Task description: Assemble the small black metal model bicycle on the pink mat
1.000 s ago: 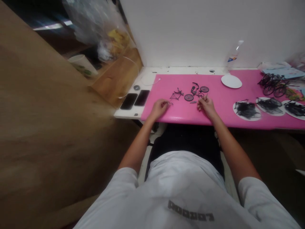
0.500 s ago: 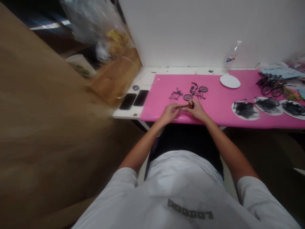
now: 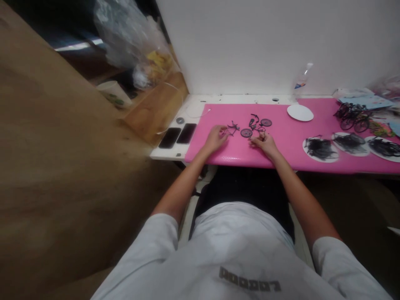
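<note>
Small black bicycle parts lie on the pink mat (image 3: 234, 156). My left hand (image 3: 217, 138) is over the mat at the left edge of a small black frame (image 3: 231, 128), its fingers apart. My right hand (image 3: 263, 143) is just below the other parts, fingers bent together; what they hold, if anything, is too small to make out. One small wheel (image 3: 246, 133) lies between the hands, another wheel (image 3: 266, 122) farther back. Beside that one is a dark handlebar piece (image 3: 255, 118).
Two dark phones (image 3: 186, 133) lie on the table's left end. At the right are a white plate (image 3: 300, 112), several plates of black parts (image 3: 321, 149), and a cluster of small bicycles (image 3: 353, 116). A clear bottle (image 3: 300, 84) stands by the wall.
My hands, which were together at the mat's front, have moved apart. The left has gone left and opened beside the black frame; the right has shifted right. The view has tilted slightly.
</note>
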The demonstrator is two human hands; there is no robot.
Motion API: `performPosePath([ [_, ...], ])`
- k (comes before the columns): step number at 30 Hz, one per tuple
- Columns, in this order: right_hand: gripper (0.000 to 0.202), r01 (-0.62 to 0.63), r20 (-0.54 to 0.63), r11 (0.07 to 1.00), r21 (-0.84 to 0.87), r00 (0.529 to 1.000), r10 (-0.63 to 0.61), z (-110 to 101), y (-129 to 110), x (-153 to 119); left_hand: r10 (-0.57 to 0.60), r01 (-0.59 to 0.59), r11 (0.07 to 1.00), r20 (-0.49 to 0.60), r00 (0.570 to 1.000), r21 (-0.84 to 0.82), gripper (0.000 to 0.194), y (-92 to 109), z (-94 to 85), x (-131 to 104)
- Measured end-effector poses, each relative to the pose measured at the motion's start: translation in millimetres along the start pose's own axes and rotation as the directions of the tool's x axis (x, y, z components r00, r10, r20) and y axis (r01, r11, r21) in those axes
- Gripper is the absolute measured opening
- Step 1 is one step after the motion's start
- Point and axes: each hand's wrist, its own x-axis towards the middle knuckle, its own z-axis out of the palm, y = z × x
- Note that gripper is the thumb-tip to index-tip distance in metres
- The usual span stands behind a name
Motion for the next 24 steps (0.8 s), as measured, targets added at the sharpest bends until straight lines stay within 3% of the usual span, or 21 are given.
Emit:
performPosePath([
  [4, 0.09, 0.012, -0.034, 0.999, 0.04, 0.999, -0.011, -5, 4, 4, -0.048, 0.047, 0.998, 0.037, 0.998, 0.032, 0.05, -24, 18.6, 48],
  [8, 0.087, 0.009, -0.029, 1.0, 0.02, 1.0, -0.009, -6, 5, 5, -0.144, 0.152, 0.987, 0.147, 0.979, -0.047, 0.061, -29, 45.6, 76],
  [13, 0.084, 0.021, -0.012, 1.0, -0.01, 1.0, -0.021, -5, 5, 4, -0.167, 0.16, 0.984, 0.104, 0.98, 0.078, 0.041, -27, 58.8, 82],
  [16, 0.086, 0.024, -0.007, 1.0, -0.008, 1.0, -0.024, -4, 5, 3, -0.201, 0.194, 0.974, 0.057, 0.978, 0.116, 0.045, -31, 57.7, 82],
  [19, 0.088, 0.024, -0.012, 1.0, -0.008, 1.0, -0.024, -2, 5, 2, -0.206, 0.205, 0.978, 0.026, 0.978, 0.041, 0.053, -39, 54.6, 80],
  [24, 0.088, 0.03, -0.025, 0.999, -0.034, 0.999, -0.031, 0, 4, 1, -0.108, 0.105, 0.989, -0.024, 0.994, -0.104, 0.06, -40, 45.7, 70],
])
